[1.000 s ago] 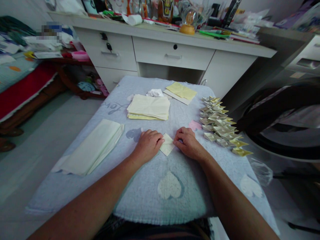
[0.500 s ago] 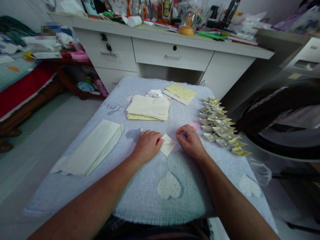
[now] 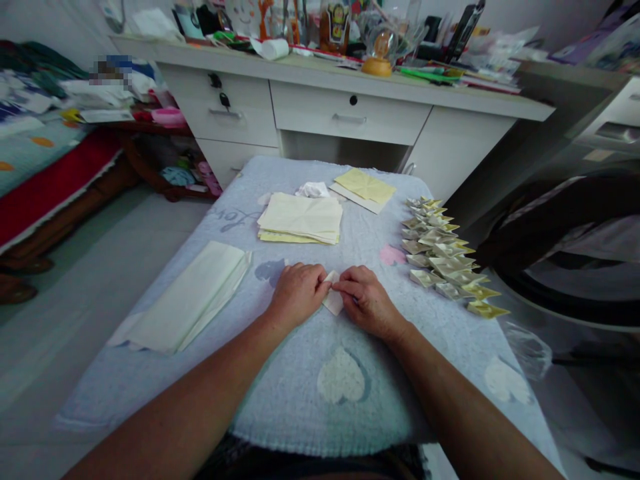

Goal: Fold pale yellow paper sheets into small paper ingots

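Note:
A small folded piece of cream paper (image 3: 333,303) lies on the cloth-covered table between my hands. My left hand (image 3: 300,292) is closed at its left edge, thumb and fingertips pinching it. From the other side my right hand (image 3: 367,300) reaches over the paper, its fingers pressed together on the right part, close to my left thumb. Much of the paper is covered by my fingers. Several folded paper boats (image 3: 443,257) stand in rows to the right of my right hand.
A stack of cream paper sheets (image 3: 300,219) lies beyond my hands, beside a crumpled white tissue (image 3: 313,190). Yellow paper (image 3: 365,185) is further back. On the left lies a long folded pale bundle (image 3: 185,300). A white desk (image 3: 345,120) borders the far side.
My right hand has moved left, from beside the folded paper onto it. My left hand stays at the paper's left edge. The view has shifted slightly.

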`<act>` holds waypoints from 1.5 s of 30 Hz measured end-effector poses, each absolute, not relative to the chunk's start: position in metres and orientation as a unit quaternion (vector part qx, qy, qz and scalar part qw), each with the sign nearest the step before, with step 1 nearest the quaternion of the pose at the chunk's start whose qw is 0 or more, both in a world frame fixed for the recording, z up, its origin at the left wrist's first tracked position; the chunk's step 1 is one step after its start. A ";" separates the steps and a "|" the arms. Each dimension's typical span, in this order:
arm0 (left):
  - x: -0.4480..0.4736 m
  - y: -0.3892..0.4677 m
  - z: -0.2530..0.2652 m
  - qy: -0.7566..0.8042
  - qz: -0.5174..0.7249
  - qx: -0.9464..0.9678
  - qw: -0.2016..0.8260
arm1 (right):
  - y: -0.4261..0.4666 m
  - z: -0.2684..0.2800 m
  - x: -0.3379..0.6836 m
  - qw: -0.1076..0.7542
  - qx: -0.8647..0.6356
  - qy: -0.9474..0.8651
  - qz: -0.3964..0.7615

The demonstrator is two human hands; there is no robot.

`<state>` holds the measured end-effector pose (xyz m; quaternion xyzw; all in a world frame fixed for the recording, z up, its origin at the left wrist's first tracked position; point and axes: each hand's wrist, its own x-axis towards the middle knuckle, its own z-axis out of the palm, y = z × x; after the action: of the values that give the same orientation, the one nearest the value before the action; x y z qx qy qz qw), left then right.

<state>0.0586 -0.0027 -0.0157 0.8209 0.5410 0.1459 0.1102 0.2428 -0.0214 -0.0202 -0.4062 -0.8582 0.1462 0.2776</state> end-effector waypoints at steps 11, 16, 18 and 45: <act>0.061 -0.004 -0.015 0.567 0.151 0.802 0.113 | -0.023 -0.017 0.242 0.242 -0.407 -0.870 0.135; 0.060 -0.005 -0.015 0.573 0.156 0.798 0.104 | -0.024 -0.015 0.241 0.234 -0.415 -0.869 0.135; 0.058 -0.005 -0.015 0.572 0.163 0.797 0.101 | -0.023 -0.015 0.240 0.231 -0.415 -0.870 0.134; 0.026 0.007 -0.007 0.528 0.136 0.801 0.247 | -0.025 -0.011 0.239 0.215 -0.425 -0.871 0.121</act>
<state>0.0255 0.0070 -0.0068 0.8010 0.5280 0.1364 0.2470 0.2387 -0.0246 -0.0115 -0.4253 -0.8707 0.1211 0.2151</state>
